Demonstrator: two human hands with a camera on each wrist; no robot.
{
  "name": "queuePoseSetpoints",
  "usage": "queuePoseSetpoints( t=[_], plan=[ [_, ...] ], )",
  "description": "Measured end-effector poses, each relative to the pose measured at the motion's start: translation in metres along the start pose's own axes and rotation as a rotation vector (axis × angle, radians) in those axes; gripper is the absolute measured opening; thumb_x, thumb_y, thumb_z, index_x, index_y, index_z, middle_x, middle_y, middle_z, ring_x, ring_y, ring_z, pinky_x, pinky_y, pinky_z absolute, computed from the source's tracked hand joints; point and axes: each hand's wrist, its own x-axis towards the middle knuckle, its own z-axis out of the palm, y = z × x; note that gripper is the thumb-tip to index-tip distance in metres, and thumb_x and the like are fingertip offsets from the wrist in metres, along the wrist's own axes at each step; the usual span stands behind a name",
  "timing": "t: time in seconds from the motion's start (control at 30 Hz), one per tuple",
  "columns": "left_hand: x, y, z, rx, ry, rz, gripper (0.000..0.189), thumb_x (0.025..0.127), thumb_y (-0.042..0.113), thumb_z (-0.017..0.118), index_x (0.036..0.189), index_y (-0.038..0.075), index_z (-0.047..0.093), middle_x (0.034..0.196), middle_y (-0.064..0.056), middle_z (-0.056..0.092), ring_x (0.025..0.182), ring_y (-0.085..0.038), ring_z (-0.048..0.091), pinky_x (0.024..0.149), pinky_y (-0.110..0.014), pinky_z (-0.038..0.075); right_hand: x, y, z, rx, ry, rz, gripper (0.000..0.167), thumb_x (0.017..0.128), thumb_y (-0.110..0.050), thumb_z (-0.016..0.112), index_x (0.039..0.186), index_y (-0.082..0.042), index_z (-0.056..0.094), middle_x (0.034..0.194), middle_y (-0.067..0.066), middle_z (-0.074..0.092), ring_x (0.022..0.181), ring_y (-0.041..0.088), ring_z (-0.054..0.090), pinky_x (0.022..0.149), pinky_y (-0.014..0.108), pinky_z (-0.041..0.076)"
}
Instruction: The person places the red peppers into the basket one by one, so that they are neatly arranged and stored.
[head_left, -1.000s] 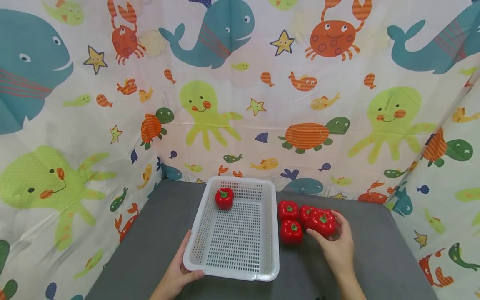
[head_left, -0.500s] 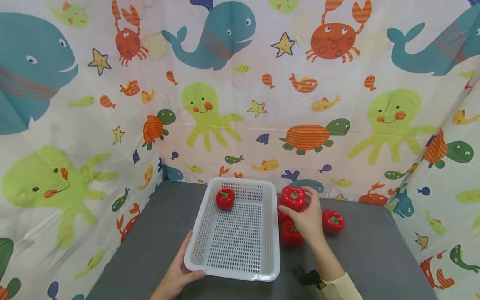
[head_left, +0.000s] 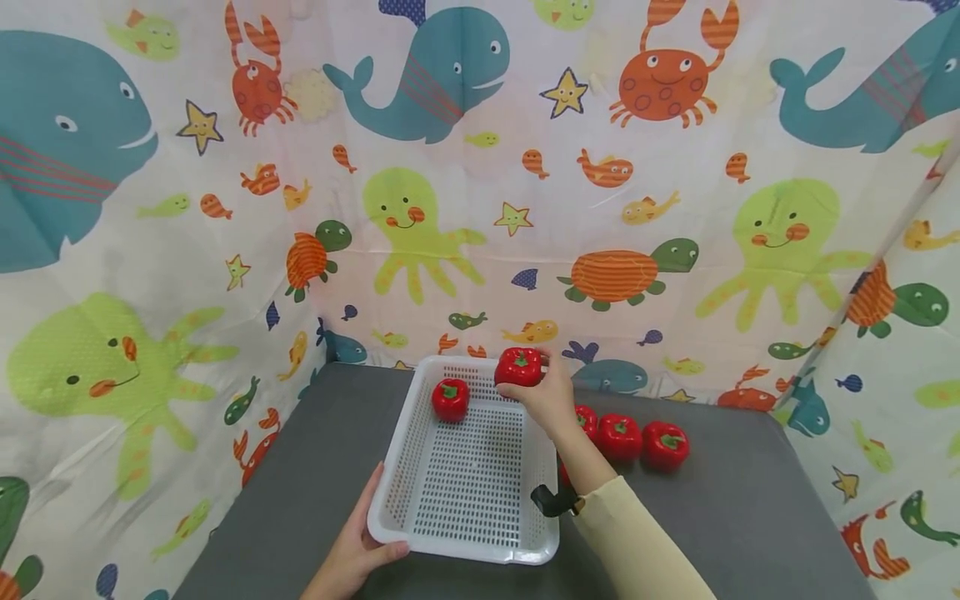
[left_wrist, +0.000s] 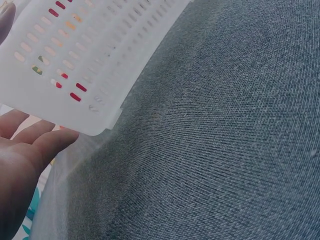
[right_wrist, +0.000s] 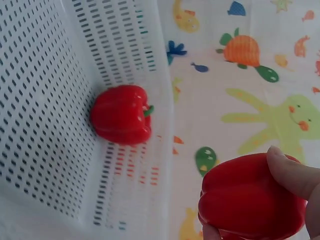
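Observation:
My right hand (head_left: 553, 398) holds a red bell pepper (head_left: 519, 367) up over the far right corner of a white plastic basket (head_left: 472, 483). In the right wrist view, thumb and fingers press on opposite sides of this pepper (right_wrist: 250, 197). Another red bell pepper (head_left: 451, 400), green stem showing, rests inside the basket near its far left corner. My left hand (head_left: 362, 546) grips the basket's near left corner, thumb at the front rim and fingers along the left side. The left wrist view shows those fingers (left_wrist: 55, 142) against the slotted wall (left_wrist: 42, 92).
Several more red bell peppers (head_left: 619, 437) stand on the dark grey table (head_left: 735, 500) right of the basket, some partly hidden by my right forearm. A black wrist camera (head_left: 553, 502) sits at the right wrist. A sea-animal print curtain (head_left: 480, 275) surrounds the table.
The right hand has lifted a pepper from the group at right and carried it left, first over the other peppers, then over the basket. The left hand and basket have stayed put.

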Motion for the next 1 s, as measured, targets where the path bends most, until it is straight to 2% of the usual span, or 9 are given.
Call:
queuePoseSetpoints(
  t=[0.2, 0.43, 0.63, 0.73, 1.0],
  plan=[
    [-0.003, 0.001, 0.001, -0.024, 0.029, -0.056, 0.112, 0.089, -0.007, 0.070, 0.162, 0.038, -0.002, 0.169, -0.011, 0.005, 0.143, -0.055, 0.028, 0.099, -0.040, 0.055, 0.011, 0.007, 0.031, -0.026, -0.014, 0.056, 0.090, 0.071, -0.012, 0.091, 0.144, -0.010, 0.038, 0.138, 0.016, 0.049, 0.129, 0.038, 0.050, 0.103, 0.058, 0.049],
    [0.000, -0.001, 0.001, -0.007, 0.018, -0.016, 0.112, 0.089, -0.008, 0.070, 0.162, 0.034, -0.003, 0.169, -0.015, 0.002, 0.143, -0.057, 0.025, 0.099, -0.041, 0.055, 0.020, 0.018, 0.057, -0.072, -0.012, 0.129, 0.095, 0.071, -0.009, 0.090, 0.146, -0.009, 0.033, 0.142, 0.017, 0.048, 0.131, 0.038, 0.048, 0.103, 0.054, 0.051],
    [0.001, -0.002, -0.001, -0.007, -0.021, 0.011, 0.112, 0.089, -0.009, 0.068, 0.162, 0.030, -0.007, 0.168, -0.019, -0.002, 0.142, -0.057, 0.025, 0.100, -0.040, 0.054, 0.026, 0.031, 0.074, -0.116, -0.008, 0.209, 0.095, 0.070, -0.009, 0.092, 0.145, -0.008, 0.034, 0.140, 0.016, 0.048, 0.130, 0.036, 0.048, 0.106, 0.055, 0.049],
    [0.001, -0.002, -0.002, -0.008, -0.029, 0.021, 0.112, 0.089, -0.009, 0.068, 0.162, 0.030, -0.008, 0.169, -0.017, -0.002, 0.143, -0.056, 0.025, 0.101, -0.041, 0.053, 0.028, 0.037, 0.081, -0.138, -0.010, 0.220, 0.095, 0.068, -0.006, 0.092, 0.144, -0.008, 0.035, 0.140, 0.017, 0.047, 0.131, 0.037, 0.047, 0.108, 0.055, 0.047],
    [0.001, -0.002, -0.002, -0.008, 0.001, 0.003, 0.113, 0.088, -0.008, 0.071, 0.162, 0.032, -0.004, 0.170, -0.011, 0.004, 0.145, -0.054, 0.024, 0.103, -0.042, 0.052, 0.028, 0.054, 0.093, -0.150, 0.020, 0.291, 0.100, 0.064, 0.001, 0.092, 0.146, -0.010, 0.036, 0.141, 0.020, 0.045, 0.133, 0.039, 0.044, 0.110, 0.059, 0.042]
  ],
)
